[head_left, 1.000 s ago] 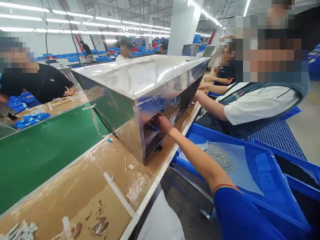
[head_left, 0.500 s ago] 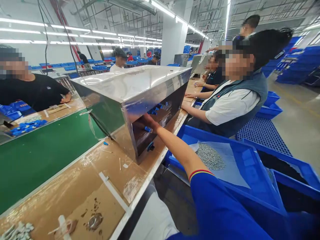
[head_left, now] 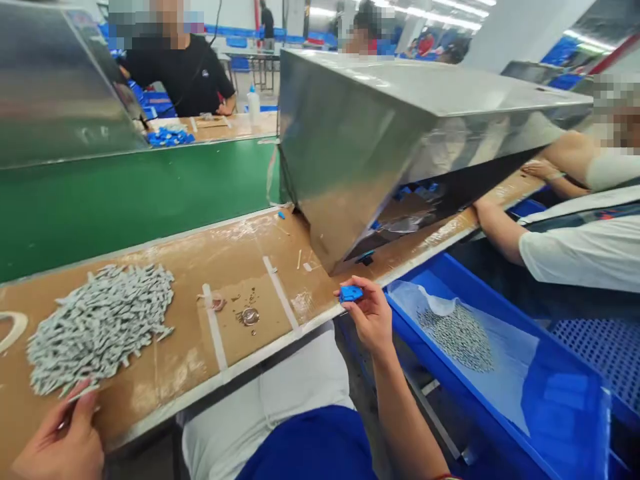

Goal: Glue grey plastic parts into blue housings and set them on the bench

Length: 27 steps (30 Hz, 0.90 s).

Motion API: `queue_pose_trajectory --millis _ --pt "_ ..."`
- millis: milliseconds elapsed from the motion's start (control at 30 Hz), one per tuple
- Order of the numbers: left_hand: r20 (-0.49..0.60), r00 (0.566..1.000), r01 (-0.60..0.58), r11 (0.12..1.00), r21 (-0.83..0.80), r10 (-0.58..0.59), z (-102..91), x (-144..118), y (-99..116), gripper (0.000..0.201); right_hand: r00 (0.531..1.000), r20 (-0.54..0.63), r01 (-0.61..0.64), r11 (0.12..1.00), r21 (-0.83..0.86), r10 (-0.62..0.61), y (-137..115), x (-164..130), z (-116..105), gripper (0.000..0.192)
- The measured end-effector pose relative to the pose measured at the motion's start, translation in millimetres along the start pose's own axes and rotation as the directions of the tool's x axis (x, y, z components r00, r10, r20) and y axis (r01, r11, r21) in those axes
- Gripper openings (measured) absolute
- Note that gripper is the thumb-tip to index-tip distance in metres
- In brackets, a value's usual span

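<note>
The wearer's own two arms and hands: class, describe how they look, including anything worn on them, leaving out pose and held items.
Both hands are bare, with no gloves. The right hand leads into a bare forearm; only at the frame's bottom edge does a thin red and yellow sleeve trim show. The left hand shows only fingers and part of the palm. No rings or watch are visible.

Light: bright overhead tubes | Glare: sheen on the steel hood (head_left: 400, 107) before me | Shadows: soft | Edges: bent, stretched | Blur: slight at my lower corners
</note>
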<state>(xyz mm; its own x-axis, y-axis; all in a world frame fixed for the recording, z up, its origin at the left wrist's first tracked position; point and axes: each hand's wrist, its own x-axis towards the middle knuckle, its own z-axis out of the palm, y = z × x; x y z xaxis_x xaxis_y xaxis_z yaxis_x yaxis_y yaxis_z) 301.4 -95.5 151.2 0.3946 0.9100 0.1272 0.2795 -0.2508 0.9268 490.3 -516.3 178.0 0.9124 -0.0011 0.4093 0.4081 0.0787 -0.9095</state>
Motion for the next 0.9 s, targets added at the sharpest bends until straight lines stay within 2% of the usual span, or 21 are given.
queue_pose_trajectory --millis 67,100,133,200,233,333,433,500,633,767,900 --pt "-0.127 0.984 0.115 0.99 -0.084 -0.125 1.4 0.5 -12.8 0.026 0.993 0.094 -0.069 0.997 -0.038 0.072 10.0 -0.1 18.9 0.036" --pt "-0.114 0.981 0.143 0.985 -0.1 -0.154 2.7 -1.4 -14.4 0.03 0.984 0.136 -0.104 0.993 -0.063 0.111 15.4 -1.0 26.5 0.037" --pt "-0.081 0.982 0.16 0.976 -0.145 -0.173 4.2 -4.7 -13.1 0.033 0.975 0.165 -0.136 0.987 -0.085 0.148 21.1 -2.4 33.3 0.038" --pt "0.054 0.987 0.161 0.941 -0.297 -0.152 8.7 -13.3 -3.8 0.04 0.962 0.182 -0.189 0.977 -0.101 0.204 34.3 -5.0 44.7 0.041" --pt "0.14 0.978 0.2 0.9 -0.388 -0.157 11.7 -17.5 2.8 0.043 0.96 0.172 -0.208 0.974 -0.094 0.221 41.8 -5.4 49.9 0.041" --pt "0.266 0.948 0.305 0.741 -0.598 -0.176 20.8 -28.1 24.3 0.046 0.958 0.137 -0.244 0.967 -0.066 0.251 64.8 -2.4 64.2 0.044" --pt "0.385 0.902 0.414 0.639 -0.648 -0.194 25.0 -39.2 41.9 0.042 0.955 0.104 -0.272 0.96 -0.065 0.277 82.1 2.0 72.5 0.046" --pt "0.423 0.89 0.428 0.636 -0.642 -0.171 24.7 -46.1 48.7 0.041 0.951 0.088 -0.292 0.954 -0.068 0.297 89.0 3.3 73.4 0.048" --pt "0.434 0.9 0.315 0.759 -0.57 -0.047 21.8 -52.4 53.5 0.041 0.938 0.099 -0.326 0.943 -0.068 0.331 93.4 1.9 71.0 0.051" --pt "0.392 0.912 0.054 0.914 -0.403 0.119 20.2 -56.6 61.2 0.03 0.927 0.138 -0.344 0.937 -0.059 0.349 91.3 -1.3 71.0 0.049" --pt "0.346 0.919 -0.085 0.953 -0.289 0.187 19.8 -65.2 71.2 0.025 0.925 0.151 -0.343 0.937 -0.063 0.348 88.5 -3.5 72.1 0.046"
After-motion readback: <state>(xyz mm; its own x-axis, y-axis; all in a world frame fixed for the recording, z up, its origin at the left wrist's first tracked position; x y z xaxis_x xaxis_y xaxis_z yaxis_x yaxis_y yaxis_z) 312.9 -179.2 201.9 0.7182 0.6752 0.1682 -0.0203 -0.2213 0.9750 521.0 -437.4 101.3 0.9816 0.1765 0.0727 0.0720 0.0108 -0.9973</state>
